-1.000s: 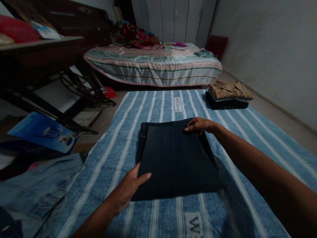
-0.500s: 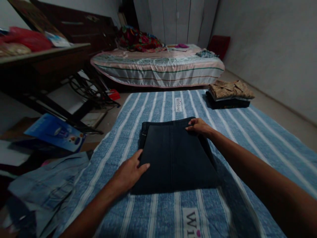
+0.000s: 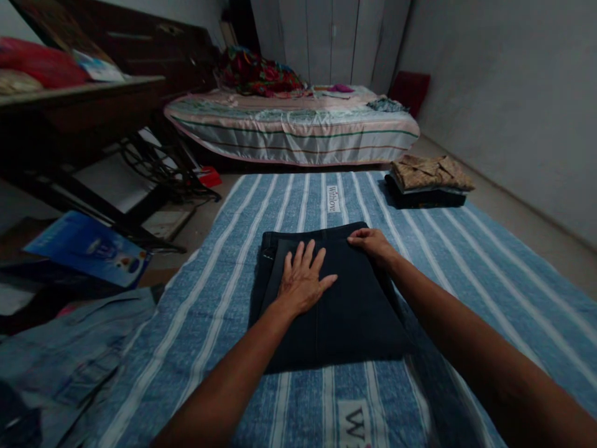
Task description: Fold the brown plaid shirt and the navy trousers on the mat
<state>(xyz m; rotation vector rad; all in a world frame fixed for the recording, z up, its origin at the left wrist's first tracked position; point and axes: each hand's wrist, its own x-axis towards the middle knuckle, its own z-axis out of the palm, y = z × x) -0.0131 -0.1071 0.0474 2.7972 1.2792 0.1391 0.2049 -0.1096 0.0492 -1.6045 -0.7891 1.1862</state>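
Note:
Folded dark trousers (image 3: 354,317) lie flat on the blue-and-white striped cloth (image 3: 224,267) in front of me, waistband at the far side. My left hand (image 3: 304,280) rests palm down on the upper part of the folded fabric, fingers spread. At the upper right corner, my right hand (image 3: 370,241) pinches the edge of the top layer near the waistband. Part of the fabric under both hands is hidden.
A stack of folded clothes (image 3: 431,180) sits at the far right of the cloth. Light denim clothing (image 3: 79,348) and a blue box (image 3: 93,246) lie at the left. Beyond stand a bed (image 3: 298,134) and a table with an iron frame (image 3: 93,87).
My left hand has moved from the trousers' left edge up onto their upper middle and now lies flat. My right hand stays at the upper right corner. The view has shifted slightly.

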